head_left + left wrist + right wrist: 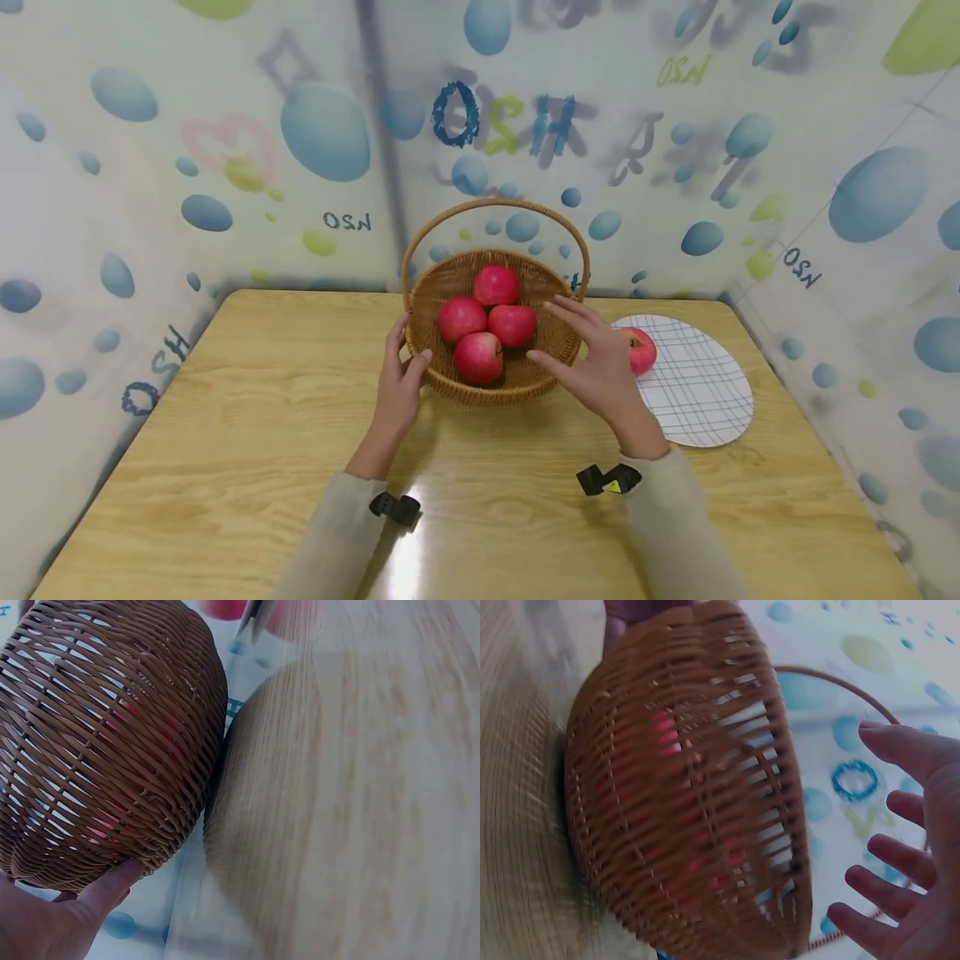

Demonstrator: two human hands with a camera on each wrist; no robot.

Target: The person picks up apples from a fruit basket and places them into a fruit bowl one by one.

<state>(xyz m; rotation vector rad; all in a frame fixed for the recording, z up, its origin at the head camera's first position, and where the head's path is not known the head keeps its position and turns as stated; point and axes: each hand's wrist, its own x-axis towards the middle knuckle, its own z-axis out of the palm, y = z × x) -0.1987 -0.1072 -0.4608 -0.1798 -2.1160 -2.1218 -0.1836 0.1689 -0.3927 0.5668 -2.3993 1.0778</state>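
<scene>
A brown wicker basket with a tall hooped handle stands on the table near the wall. Inside it lie several red apples, whose red shows through the weave in both wrist views. My left hand grips the basket's left side, thumb at the rim and fingers along the outer wall. Over the right rim, my right hand is spread, thumb and fingers apart, with nothing in it. In the right wrist view that hand appears beside the rim, apart from the weave.
On the right, a white plate with a blue line grid carries one red apple, partly hidden behind my right hand. The wooden table meets patterned walls at the back and along both sides.
</scene>
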